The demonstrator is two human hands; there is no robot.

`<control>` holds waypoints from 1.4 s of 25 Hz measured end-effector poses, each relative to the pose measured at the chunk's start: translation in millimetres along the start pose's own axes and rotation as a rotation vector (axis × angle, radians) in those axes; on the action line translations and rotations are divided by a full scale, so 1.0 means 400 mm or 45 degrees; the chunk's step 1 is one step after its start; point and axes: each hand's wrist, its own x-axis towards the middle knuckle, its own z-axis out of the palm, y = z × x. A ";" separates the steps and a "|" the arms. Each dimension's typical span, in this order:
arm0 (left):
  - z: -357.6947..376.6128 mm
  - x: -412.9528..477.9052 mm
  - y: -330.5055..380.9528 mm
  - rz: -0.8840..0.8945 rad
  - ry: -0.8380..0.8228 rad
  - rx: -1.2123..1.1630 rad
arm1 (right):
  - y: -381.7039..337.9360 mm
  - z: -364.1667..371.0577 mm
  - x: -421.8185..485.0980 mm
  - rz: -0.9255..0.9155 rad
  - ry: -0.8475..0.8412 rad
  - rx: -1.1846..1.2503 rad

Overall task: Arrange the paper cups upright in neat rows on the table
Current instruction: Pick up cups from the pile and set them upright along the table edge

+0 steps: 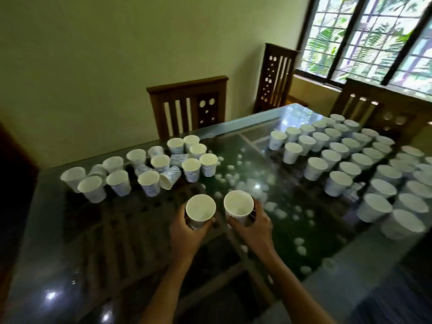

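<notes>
My left hand [184, 232] grips one upright white paper cup [200, 210], and my right hand [253, 226] grips a second upright paper cup [238, 205] beside it, both over the middle of the glass table [117, 265]. At the far left stands a loose cluster of cups [149, 168]; most are upright, a few lie on their sides, such as a tipped cup [169, 177]. On the right, several neat diagonal rows of upright cups [350, 160] cover the table.
Wooden chairs stand behind the table: one chair [187, 106] at the far side, a second chair [275, 76] near the window and a third chair [378, 106] at the right. A barred window [374, 36] fills the upper right. Small white shapes show through or on the glass.
</notes>
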 end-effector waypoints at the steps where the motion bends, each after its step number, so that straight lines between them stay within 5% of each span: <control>1: 0.046 -0.020 0.032 0.022 -0.032 -0.010 | 0.010 -0.059 0.001 0.004 0.007 0.002; 9: 0.455 -0.233 0.276 0.035 -0.389 -0.216 | 0.163 -0.556 -0.016 0.044 0.211 -0.056; 16: 0.653 -0.297 0.334 0.066 -0.529 -0.241 | 0.278 -0.735 0.008 0.107 0.355 -0.056; 30: 0.815 0.143 0.216 -0.026 -0.219 -0.115 | 0.384 -0.503 0.488 0.096 0.024 0.009; 35: 0.866 0.366 0.168 0.003 -0.213 -0.118 | 0.417 -0.342 0.659 0.086 0.084 0.048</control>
